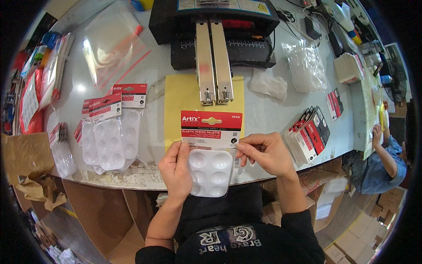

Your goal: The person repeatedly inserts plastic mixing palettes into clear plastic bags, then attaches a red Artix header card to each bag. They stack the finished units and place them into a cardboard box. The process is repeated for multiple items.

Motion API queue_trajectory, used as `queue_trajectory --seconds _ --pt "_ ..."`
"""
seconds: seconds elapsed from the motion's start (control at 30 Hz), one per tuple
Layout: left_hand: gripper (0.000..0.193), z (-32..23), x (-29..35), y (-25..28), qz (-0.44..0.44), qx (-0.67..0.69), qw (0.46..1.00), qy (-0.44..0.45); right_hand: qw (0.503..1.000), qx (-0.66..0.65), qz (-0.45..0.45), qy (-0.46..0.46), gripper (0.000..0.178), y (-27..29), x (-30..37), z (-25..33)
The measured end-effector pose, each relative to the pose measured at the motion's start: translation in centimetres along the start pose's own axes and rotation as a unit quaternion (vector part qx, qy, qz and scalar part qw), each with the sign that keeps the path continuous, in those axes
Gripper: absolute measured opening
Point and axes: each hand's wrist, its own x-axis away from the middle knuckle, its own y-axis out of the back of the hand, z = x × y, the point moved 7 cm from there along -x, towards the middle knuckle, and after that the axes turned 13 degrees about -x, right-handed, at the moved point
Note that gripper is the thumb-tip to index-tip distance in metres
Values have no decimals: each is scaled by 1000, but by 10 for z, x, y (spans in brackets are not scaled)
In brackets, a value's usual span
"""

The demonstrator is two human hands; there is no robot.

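A white plastic paint palette (210, 172) with round wells hangs below a red, black and white header card (211, 127) in front of me. My left hand (176, 169) pinches the package at the card's lower left corner, thumb on top. At the lower right corner, the thumb and forefinger of my right hand (267, 154) grip the card's edge. The card lies on a yellow sheet (176, 94), just short of the two metal arms (214, 61) of a black machine (215, 31). Whatever is beneath the card is hidden.
Carded palettes (110, 138) lie in a pile at left, beside a stack of bare palettes (63, 152). Folded header cards (307, 134) stand at right. Clear bags (114, 48) lie at far left, a wrapped bundle (304, 66) at far right. Another person's arm (387, 158) shows at the right.
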Motion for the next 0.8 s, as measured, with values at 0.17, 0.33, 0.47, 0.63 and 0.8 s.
queue_trajectory --seconds 0.17,0.33,0.47,0.63,0.8 --pt "26 -2 0 -1 30 -53 998 0 996 -59 -26 -56 15 -3 -3 -11" --pt "25 -6 -43 -18 -3 -81 996 -37 978 -167 -126 25 13 8 -50 -24" --pt "26 4 -69 -25 2 -75 996 -43 966 -201 -149 60 12 20 -66 -33" --pt "26 26 -70 -31 23 -54 997 -44 969 -186 -151 65 15 15 -67 -27" --pt "31 -21 -63 17 -59 -424 892 -146 854 374 -268 242 33 37 6 50"
